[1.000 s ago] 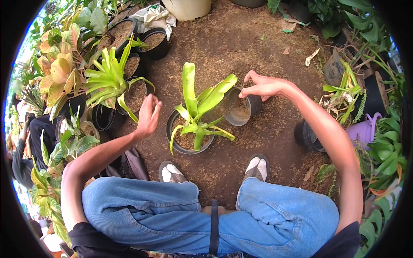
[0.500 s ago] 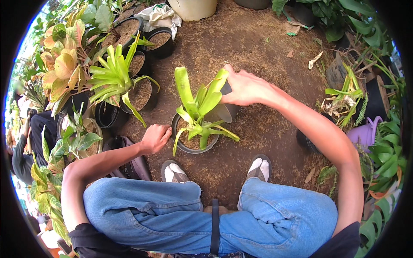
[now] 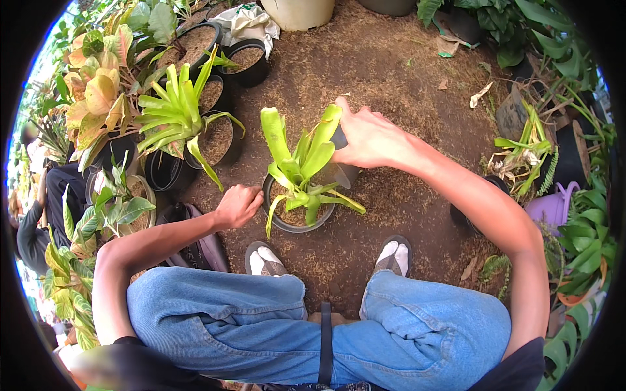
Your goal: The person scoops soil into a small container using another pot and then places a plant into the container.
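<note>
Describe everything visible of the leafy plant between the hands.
The plant has bright green, strap-like leaves: broad ones rise upright with blunt tips, while lower ones arch outward over the rim of its round, dark pot. Brown, crumbly-looking fill shows around the base. The pot stands on bare ground. The left hand is beside the rim, the right hand by the upper leaves; whether either touches is unclear.

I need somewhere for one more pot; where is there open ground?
Widest: the soil beyond the right hand, between the pots at left and the dry leaf. A smaller patch lies between the right foot and right forearm. Crowded: the left side, with pots and leaves, and around the plant, where both hands are.
</note>
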`<act>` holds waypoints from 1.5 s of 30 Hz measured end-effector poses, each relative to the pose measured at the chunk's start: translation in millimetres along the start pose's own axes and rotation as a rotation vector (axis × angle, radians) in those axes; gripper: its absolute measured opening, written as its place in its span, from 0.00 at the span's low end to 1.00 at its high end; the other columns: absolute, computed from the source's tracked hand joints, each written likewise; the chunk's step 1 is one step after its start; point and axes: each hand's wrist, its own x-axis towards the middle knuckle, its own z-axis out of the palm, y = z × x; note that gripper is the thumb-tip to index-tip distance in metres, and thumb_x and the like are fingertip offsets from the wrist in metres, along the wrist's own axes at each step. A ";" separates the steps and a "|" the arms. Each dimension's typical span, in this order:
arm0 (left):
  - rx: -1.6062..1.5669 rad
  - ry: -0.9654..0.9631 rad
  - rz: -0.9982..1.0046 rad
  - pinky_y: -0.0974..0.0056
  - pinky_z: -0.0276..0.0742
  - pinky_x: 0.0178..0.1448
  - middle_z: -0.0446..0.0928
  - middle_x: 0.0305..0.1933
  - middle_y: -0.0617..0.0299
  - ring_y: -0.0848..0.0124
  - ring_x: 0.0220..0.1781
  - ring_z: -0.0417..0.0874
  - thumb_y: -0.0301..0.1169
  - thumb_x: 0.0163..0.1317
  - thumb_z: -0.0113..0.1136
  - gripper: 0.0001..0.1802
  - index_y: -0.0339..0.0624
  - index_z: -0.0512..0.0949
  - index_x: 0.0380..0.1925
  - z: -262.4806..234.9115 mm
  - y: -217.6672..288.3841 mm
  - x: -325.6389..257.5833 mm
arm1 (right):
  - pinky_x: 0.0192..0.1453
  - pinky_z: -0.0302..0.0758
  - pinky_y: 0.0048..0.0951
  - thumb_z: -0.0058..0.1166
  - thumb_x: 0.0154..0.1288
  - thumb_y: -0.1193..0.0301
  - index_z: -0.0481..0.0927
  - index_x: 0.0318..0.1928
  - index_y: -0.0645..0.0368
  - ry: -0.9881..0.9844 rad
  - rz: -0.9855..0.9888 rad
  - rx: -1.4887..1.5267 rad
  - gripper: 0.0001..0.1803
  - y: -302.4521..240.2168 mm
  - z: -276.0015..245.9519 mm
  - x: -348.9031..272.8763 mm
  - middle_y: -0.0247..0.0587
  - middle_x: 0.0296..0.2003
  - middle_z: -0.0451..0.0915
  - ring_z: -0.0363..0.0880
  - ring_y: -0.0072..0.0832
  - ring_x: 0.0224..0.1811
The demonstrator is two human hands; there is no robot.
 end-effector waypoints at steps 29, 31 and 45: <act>0.148 0.110 0.065 0.40 0.73 0.42 0.78 0.32 0.39 0.36 0.38 0.80 0.35 0.70 0.53 0.14 0.33 0.71 0.33 -23.1 -9.7 38.1 | 0.52 0.89 0.48 0.60 0.65 0.39 0.40 0.79 0.65 -0.592 0.687 0.304 0.61 176.8 55.1 -72.3 0.66 0.75 0.60 0.79 0.56 0.63; 0.143 0.124 0.052 0.40 0.73 0.42 0.77 0.32 0.38 0.36 0.39 0.79 0.35 0.71 0.52 0.13 0.33 0.71 0.35 -22.8 -14.2 38.4 | 0.47 0.90 0.47 0.53 0.70 0.40 0.31 0.81 0.62 -0.608 0.827 0.378 0.61 187.9 77.9 -78.6 0.65 0.79 0.51 0.81 0.58 0.60; 0.170 0.136 0.048 0.38 0.73 0.43 0.76 0.35 0.39 0.35 0.41 0.79 0.35 0.76 0.49 0.12 0.36 0.69 0.38 -24.3 -12.3 45.1 | 0.35 0.87 0.32 0.46 0.71 0.39 0.32 0.78 0.56 -0.422 0.880 0.925 0.54 238.8 116.5 -101.0 0.80 0.73 0.58 0.88 0.60 0.49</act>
